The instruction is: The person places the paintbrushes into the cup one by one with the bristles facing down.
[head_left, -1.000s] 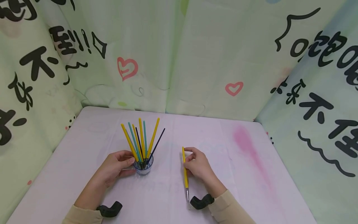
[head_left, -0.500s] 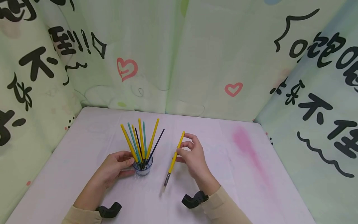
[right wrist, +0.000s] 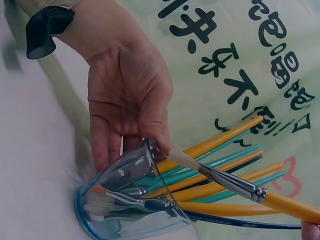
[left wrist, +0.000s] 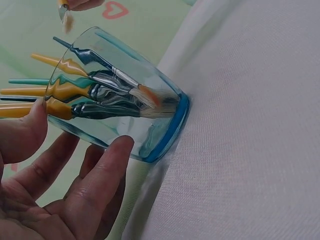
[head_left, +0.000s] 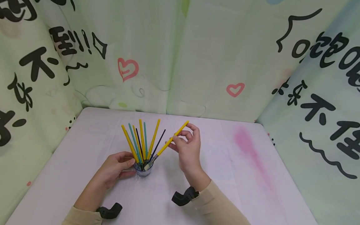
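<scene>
A clear, blue-tinted glass [head_left: 144, 172] stands on the table holding several paintbrushes [head_left: 142, 142], bristles down, with yellow, teal and dark handles. My left hand [head_left: 120, 165] holds the glass from its left side, thumb [left wrist: 32, 127] at the rim and fingers along the wall. Between thumb and fingertips, my right hand [head_left: 189, 150] pinches the yellow handle of another paintbrush [head_left: 172, 138]. That brush slants down to the left. Its pale bristles [left wrist: 68, 22] are just outside the glass's mouth in the left wrist view, and near the rim in the right wrist view.
A pale pinkish cloth covers the table [head_left: 225, 187], with a pink stain [head_left: 250, 147] on the right. Light green curtains [head_left: 202, 56] with black lettering and red hearts surround it at the back and both sides. Each wrist wears a black device [head_left: 185, 196].
My right hand has lifted the yellow brush and carried it left and away from me, tilting it so its bristles point toward the glass. My left hand stays at the glass.
</scene>
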The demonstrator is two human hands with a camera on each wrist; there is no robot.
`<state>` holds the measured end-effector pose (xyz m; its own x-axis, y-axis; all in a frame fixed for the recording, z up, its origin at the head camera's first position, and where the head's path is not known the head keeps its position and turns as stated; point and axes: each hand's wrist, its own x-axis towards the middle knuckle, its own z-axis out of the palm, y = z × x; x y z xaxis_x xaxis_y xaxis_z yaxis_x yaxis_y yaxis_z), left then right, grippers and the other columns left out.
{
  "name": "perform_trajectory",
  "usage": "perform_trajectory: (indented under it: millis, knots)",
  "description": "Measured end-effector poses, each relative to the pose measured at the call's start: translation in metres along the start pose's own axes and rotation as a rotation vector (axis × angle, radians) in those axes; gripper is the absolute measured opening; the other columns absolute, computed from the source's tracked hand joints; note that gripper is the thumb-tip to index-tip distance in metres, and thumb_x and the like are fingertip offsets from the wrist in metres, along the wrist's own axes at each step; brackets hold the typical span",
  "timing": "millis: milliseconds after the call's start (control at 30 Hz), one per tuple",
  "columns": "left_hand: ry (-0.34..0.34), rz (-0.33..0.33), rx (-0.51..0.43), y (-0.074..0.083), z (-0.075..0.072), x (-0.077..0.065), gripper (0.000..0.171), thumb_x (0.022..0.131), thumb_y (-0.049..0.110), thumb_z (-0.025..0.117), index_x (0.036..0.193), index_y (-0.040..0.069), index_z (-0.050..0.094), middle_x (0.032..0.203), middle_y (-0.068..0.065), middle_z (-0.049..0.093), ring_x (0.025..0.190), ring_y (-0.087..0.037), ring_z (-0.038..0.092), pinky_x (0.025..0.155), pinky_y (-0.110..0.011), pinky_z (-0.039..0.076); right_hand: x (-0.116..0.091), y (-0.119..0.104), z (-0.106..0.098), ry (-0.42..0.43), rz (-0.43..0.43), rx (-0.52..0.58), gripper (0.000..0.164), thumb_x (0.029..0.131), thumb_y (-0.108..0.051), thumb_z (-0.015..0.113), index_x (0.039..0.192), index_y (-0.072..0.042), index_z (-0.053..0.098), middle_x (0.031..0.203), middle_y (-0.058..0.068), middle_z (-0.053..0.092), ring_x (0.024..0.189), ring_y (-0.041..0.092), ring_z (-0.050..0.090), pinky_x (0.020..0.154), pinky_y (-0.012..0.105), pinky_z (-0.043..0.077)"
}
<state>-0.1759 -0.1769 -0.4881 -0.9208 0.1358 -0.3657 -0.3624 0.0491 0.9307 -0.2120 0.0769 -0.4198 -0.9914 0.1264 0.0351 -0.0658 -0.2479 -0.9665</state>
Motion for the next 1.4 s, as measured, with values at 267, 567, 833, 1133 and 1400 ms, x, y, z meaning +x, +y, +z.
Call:
perform_trajectory:
  millis: [267, 567, 833, 1133, 1400]
  knots:
    - [0.004, -0.003, -0.004, 0.001, 0.001, 0.000, 0.042, 0.106, 0.009, 0.068, 0.143, -0.009, 0.058, 0.136, -0.025, 0.065, 0.112, -0.023, 0.074, 0.094, -0.041, 0.068, -0.003, 0.018, 0.010, -0.016, -0.022, -0.056, 0.062, 0.098, 0.007, 0.069, 0.148, -0.017, 0.041, 0.109, 0.011, 0.060, 0.091, 0.025, 0.074, 0.082, 0.040, 0.070]
    - [0.016, -0.004, 0.007, 0.001, 0.001, 0.000, 0.044, 0.106, 0.012, 0.069, 0.144, -0.008, 0.059, 0.136, -0.025, 0.065, 0.113, -0.024, 0.074, 0.093, -0.043, 0.068, -0.011, 0.038, 0.011, -0.067, -0.004, -0.088, 0.056, 0.099, 0.007, 0.069, 0.142, -0.017, 0.043, 0.112, 0.013, 0.060, 0.095, 0.023, 0.073, 0.083, 0.039, 0.070]
    - [0.024, -0.006, 0.011, 0.000, 0.001, 0.001, 0.043, 0.105, 0.012, 0.069, 0.143, -0.007, 0.060, 0.136, -0.024, 0.065, 0.112, -0.024, 0.074, 0.093, -0.044, 0.068, -0.013, 0.043, 0.009, -0.088, -0.001, -0.104, 0.051, 0.099, 0.008, 0.067, 0.139, -0.015, 0.045, 0.112, 0.011, 0.060, 0.096, 0.022, 0.074, 0.083, 0.042, 0.070]
    - [0.017, 0.001, 0.007, 0.001, 0.000, 0.000, 0.044, 0.106, 0.012, 0.069, 0.143, -0.008, 0.059, 0.137, -0.025, 0.065, 0.111, -0.021, 0.074, 0.094, -0.043, 0.068, -0.013, 0.045, 0.009, -0.153, -0.003, -0.149, 0.045, 0.101, 0.005, 0.066, 0.140, -0.012, 0.050, 0.120, 0.019, 0.063, 0.094, 0.020, 0.076, 0.082, 0.043, 0.070]
    - [0.014, -0.004, 0.000, 0.000, 0.000, 0.001, 0.044, 0.105, 0.012, 0.069, 0.143, -0.008, 0.059, 0.136, -0.024, 0.065, 0.111, -0.022, 0.074, 0.093, -0.043, 0.068, -0.018, 0.047, 0.006, -0.171, 0.037, -0.197, 0.043, 0.101, 0.003, 0.069, 0.138, -0.014, 0.056, 0.125, 0.020, 0.068, 0.100, 0.023, 0.078, 0.081, 0.042, 0.070]
